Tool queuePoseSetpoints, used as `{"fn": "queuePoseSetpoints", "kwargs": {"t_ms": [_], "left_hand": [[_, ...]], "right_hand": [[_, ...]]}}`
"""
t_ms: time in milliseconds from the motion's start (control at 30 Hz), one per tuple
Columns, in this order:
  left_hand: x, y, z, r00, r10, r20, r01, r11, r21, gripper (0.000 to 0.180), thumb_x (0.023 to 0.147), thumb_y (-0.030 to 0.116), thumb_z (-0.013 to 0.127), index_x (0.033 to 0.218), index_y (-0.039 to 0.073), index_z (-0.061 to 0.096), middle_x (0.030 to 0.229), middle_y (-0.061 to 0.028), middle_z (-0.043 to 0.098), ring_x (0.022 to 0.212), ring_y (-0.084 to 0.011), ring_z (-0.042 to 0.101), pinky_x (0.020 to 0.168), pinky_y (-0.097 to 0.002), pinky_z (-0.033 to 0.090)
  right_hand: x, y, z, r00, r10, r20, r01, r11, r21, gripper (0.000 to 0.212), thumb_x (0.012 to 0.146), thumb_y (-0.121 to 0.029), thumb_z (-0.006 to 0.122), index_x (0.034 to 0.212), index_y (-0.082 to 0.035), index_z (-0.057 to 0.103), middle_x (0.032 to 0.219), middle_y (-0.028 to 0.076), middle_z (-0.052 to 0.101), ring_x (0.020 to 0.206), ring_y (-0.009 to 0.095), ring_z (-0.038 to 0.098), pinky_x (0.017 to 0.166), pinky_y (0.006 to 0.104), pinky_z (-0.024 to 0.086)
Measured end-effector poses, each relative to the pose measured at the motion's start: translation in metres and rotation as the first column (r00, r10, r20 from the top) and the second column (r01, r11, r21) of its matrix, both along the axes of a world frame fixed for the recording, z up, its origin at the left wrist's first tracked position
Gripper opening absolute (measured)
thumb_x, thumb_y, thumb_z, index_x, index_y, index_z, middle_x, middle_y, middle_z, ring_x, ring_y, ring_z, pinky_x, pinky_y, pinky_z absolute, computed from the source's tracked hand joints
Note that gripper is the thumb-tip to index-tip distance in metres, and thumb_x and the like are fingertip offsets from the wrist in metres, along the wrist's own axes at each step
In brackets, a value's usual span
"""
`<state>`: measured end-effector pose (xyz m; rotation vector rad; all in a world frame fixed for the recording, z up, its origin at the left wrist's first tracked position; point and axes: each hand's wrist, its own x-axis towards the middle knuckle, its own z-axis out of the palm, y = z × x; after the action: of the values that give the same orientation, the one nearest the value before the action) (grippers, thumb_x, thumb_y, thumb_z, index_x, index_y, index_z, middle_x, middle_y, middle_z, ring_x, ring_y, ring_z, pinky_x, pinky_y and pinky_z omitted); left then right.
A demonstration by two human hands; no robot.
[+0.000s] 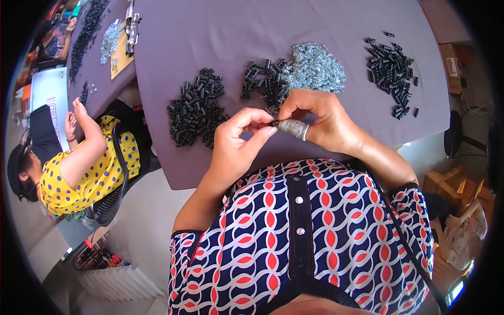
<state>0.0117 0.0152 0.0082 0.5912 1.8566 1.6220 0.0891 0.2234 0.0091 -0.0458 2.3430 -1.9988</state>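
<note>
My left hand (237, 137) pinches a small black piece (274, 123) between thumb and forefinger, just above the table's near edge. Against the same piece my right hand (328, 119) is closed, its thumb wrapped in a grey finger cover (294, 128). Whether the right fingers grip a second tiny part is hidden. Right beyond my hands lie a heap of small silvery metal springs (318, 68) and, touching it, a heap of black cylindrical pieces (262, 79). A larger heap of black pieces (194, 107) spreads to the left of my left hand.
Another black heap (391, 73) lies at the right on the grey-purple tablecloth (210, 31). To the left, a person in a yellow dotted top (89, 168) sits at an adjoining table with more black parts and springs (110, 41). Cardboard boxes (450, 68) stand beyond the right edge.
</note>
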Motion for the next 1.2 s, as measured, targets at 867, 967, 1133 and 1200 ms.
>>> {"fn": "queuePoseSetpoints", "kwargs": {"t_ms": [867,967,1133,1200], "left_hand": [[0.012,-0.023,-0.021,0.955,-0.017,0.296,0.015,1.000,0.010,0.018,0.091,0.001,0.070,0.107,-0.005,0.068,0.096,-0.0058,0.071,0.086,-0.0087,0.065,0.079,-0.0237,0.052],[0.008,-0.024,-0.023,0.918,0.076,0.389,-0.116,0.990,0.081,0.017,0.093,0.003,0.068,0.107,-0.005,0.066,0.095,-0.0080,0.072,0.086,-0.0112,0.066,0.079,-0.0252,0.054],[0.000,-0.030,-0.028,0.880,0.080,0.467,-0.190,0.963,0.193,0.015,0.098,0.013,0.061,0.106,-0.001,0.063,0.092,-0.0074,0.071,0.081,-0.0129,0.065,0.080,-0.0276,0.053],[-0.002,-0.030,-0.027,0.886,0.069,0.459,-0.184,0.960,0.211,0.015,0.098,0.012,0.061,0.106,0.000,0.063,0.092,-0.0074,0.071,0.081,-0.0127,0.065,0.080,-0.0275,0.053]], "right_hand": [[-0.001,-0.009,0.008,0.950,0.144,0.276,-0.122,0.988,-0.095,0.019,0.086,-0.006,0.077,0.099,0.001,0.065,0.086,0.005,0.067,0.081,0.009,0.064,0.072,0.0262,0.053],[-0.022,-0.004,0.007,0.989,0.141,-0.037,-0.132,0.973,0.189,0.017,0.085,-0.004,0.075,0.098,0.002,0.066,0.092,0.009,0.068,0.084,0.022,0.068,0.074,0.0326,0.055],[-0.069,-0.009,-0.006,0.926,0.244,-0.288,0.054,0.670,0.740,0.012,0.077,-0.005,0.069,0.088,-0.002,0.067,0.086,0.011,0.064,0.083,0.033,0.065,0.071,0.0399,0.055],[-0.076,-0.020,-0.012,0.901,0.315,-0.298,0.101,0.516,0.851,0.005,0.074,-0.009,0.066,0.079,-0.008,0.065,0.083,0.008,0.062,0.084,0.027,0.066,0.071,0.0372,0.055]]}}
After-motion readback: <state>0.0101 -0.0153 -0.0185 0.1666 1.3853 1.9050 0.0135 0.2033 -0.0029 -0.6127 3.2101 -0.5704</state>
